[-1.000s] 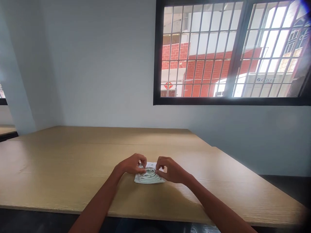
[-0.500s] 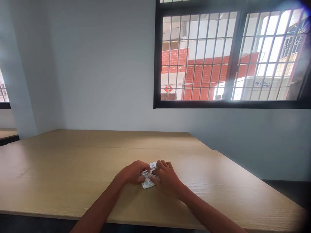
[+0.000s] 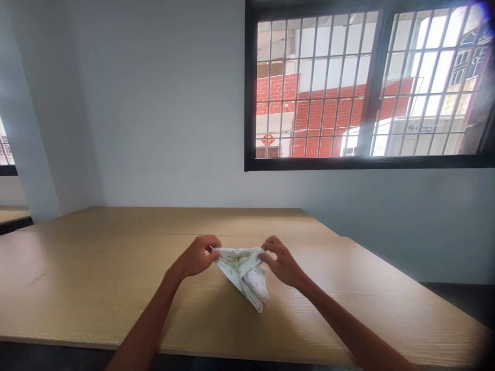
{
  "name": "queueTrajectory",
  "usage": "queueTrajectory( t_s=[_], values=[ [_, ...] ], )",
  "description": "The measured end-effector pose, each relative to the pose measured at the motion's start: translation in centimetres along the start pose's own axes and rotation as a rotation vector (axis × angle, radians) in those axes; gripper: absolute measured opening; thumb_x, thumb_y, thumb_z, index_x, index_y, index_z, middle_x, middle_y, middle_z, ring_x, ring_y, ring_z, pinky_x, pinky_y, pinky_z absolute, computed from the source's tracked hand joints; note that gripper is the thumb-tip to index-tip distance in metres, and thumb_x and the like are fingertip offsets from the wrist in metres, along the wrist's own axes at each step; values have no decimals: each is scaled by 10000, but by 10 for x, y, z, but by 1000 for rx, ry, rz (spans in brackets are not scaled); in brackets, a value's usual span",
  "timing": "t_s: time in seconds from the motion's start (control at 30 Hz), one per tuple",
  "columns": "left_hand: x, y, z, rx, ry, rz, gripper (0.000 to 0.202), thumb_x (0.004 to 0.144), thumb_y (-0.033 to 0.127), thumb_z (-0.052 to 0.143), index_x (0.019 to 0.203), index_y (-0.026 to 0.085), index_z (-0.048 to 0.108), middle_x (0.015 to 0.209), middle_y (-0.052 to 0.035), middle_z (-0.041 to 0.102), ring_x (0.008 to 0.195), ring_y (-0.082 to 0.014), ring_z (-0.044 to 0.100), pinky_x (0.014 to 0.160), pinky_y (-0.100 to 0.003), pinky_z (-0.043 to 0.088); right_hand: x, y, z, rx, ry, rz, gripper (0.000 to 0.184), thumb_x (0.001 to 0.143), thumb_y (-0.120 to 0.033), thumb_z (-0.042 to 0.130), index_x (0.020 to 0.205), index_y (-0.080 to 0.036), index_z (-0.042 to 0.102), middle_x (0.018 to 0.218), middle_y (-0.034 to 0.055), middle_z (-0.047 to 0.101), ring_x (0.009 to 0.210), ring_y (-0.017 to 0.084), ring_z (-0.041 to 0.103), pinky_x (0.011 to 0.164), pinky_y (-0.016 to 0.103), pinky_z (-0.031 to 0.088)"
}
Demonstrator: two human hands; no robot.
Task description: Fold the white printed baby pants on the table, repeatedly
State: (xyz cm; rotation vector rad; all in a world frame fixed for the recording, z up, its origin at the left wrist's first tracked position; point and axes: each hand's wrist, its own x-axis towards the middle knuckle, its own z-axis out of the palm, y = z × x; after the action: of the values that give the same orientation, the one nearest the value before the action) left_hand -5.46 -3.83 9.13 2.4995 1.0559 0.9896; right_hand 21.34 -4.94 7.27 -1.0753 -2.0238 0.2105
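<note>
Above wooden table (image 3: 96, 278), left hand (image 3: 198, 256), right hand (image 3: 283, 264) pinching white cloth (image 3: 244, 273) corners

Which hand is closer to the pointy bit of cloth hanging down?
The right hand. It pinches the top edge of the cloth just above and right of the hanging tip; the left hand pinches the other end, farther left.

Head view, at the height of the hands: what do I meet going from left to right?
wooden table, bare top → left hand, pinching one end of the cloth → white patterned cloth, sagging between the hands → right hand, pinching the other end.
</note>
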Motion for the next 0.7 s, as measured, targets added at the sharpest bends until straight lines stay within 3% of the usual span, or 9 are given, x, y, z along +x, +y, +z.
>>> queueTrajectory(
  t_s=[0.07, 0.13, 0.2, 0.3, 0.43, 0.5, 0.57, 0.63, 0.7],
  values=[
    [-5, 24, -30, -26, 19, 31, 115, 813, 239, 556, 727, 179, 508, 700, 33, 523, 663, -120, 507, 621, -212, 429, 1, -23, -35, 91, -85, -98, 316, 952, -369, 455, 686, -208, 516, 822, 27, 512, 774, 183, 531, 683, 316, 457],
    [-9, 54, -59, -36, 31, 73, 201, 794, 291, 633, 738, 186, 471, 675, 56, 468, 618, -99, 466, 580, -195, 418, 0, -57, -70, 58, -125, -197, 304, 939, -428, 513, 719, -218, 505, 800, 12, 529, 737, 172, 524, 674, 315, 462],
    [-12, 87, -86, -82, 80, 123, 222, 809, 315, 647, 771, 192, 466, 674, 60, 460, 599, -89, 462, 549, -181, 417, -2, -96, -103, -43, -56, -273, 268, 874, -452, 634, 772, -226, 531, 813, 4, 566, 742, 171, 543, 676, 319, 468],
    [-19, 132, -123, -138, 115, 220, 216, 810, 311, 684, 819, 203, 496, 668, 64, 497, 562, -83, 501, 498, -163, 419, -5, -149, -148, -121, 51, -417, 228, 872, -428, 658, 782, -232, 581, 807, -2, 599, 714, 151, 573, 609, 292, 469],
    [-18, 164, -163, -183, 34, 368, 217, 785, 210, 727, 838, 202, 517, 653, 70, 546, 482, -60, 511, 439, -138, 414, 5, -185, -189, -138, 135, -561, 208, 816, -403, 742, 883, -240, 633, 818, -13, 625, 751, 147, 608, 700, 311, 520],
    [-6, 161, -174, -207, -10, 378, 220, 786, 196, 727, 843, 192, 515, 650, 67, 543, 490, -56, 513, 439, -129, 409, 22, -181, -198, -115, 25, -544, 223, 822, -402, 735, 896, -223, 625, 802, -18, 621, 726, 131, 603, 706, 297, 519],
    [15, 141, -172, -221, -63, 325, 230, 785, 236, 733, 868, 183, 525, 680, 53, 557, 531, -64, 532, 463, -135, 419, 46, -158, -195, -99, -112, -477, 224, 852, -409, 688, 887, -203, 608, 778, -22, 608, 695, 119, 589, 655, 269, 499],
    [42, 105, -155, -217, -140, 225, 267, 795, 311, 718, 947, 179, 543, 766, 14, 607, 600, -93, 575, 512, -164, 451, 72, -117, -177, -133, -170, -384, 233, 863, -418, 652, 871, -192, 594, 756, -23, 597, 679, 122, 570, 634, 264, 476],
    [67, 58, -121, -198, -197, 113, 319, 831, 365, 655, 1066, 183, 540, 870, -24, 640, 677, -126, 614, 563, -196, 478, 91, -63, -146, -220, -230, -305, 205, 878, -393, 611, 887, -189, 601, 735, -22, 589, 673, 131, 553, 631, 269, 457]
  ],
)
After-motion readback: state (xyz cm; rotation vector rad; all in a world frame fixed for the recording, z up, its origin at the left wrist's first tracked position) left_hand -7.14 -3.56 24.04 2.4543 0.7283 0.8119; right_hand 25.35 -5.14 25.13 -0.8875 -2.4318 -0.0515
